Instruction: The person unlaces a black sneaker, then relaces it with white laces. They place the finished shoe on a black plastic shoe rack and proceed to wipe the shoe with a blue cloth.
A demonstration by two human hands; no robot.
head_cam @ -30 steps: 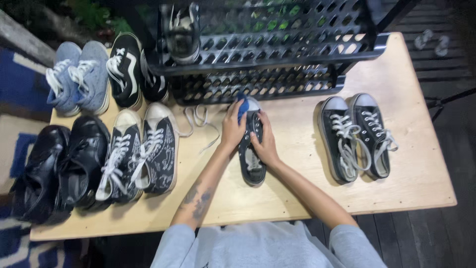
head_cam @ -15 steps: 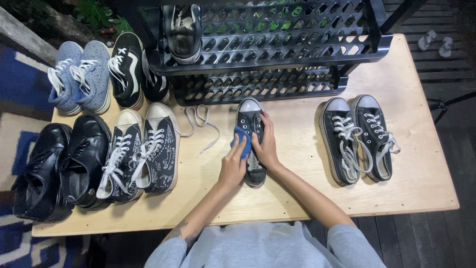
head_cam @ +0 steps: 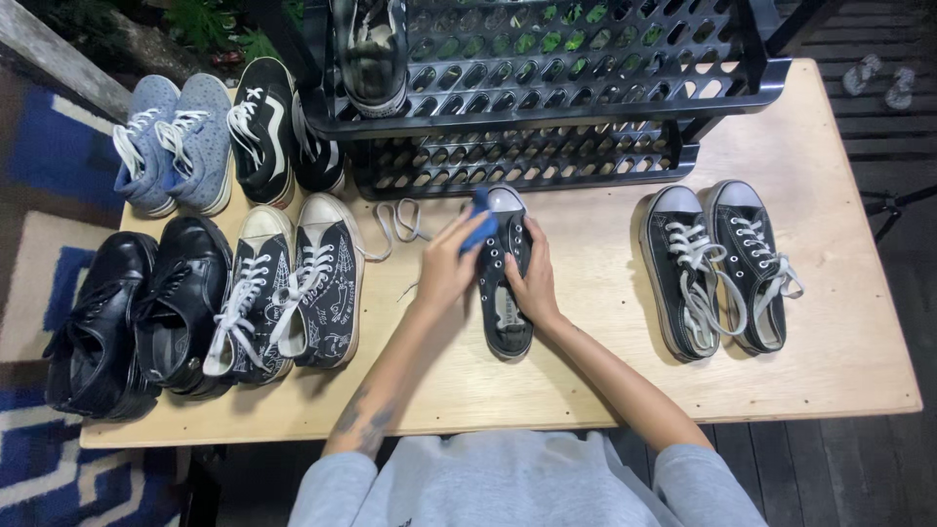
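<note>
Table [head_cam: 605, 381]: wood, shoes all round.
L hand [head_cam: 444, 268]: pinching blue cloth [head_cam: 480, 226] at shoe's 12 o'clock.
R hand [head_cam: 532, 283]: wrapped on black shoe [head_cam: 506, 293].
Risk: I think shoe may slide, lace [head_cam: 395, 222] snag.

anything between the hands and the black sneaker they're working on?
Nothing separates the right hand from the black sneaker: it grips the shoe's side directly. The left hand holds a blue cloth that lies between its fingers and the shoe's toe end. The loose white lace lies clear, to the left.
</note>
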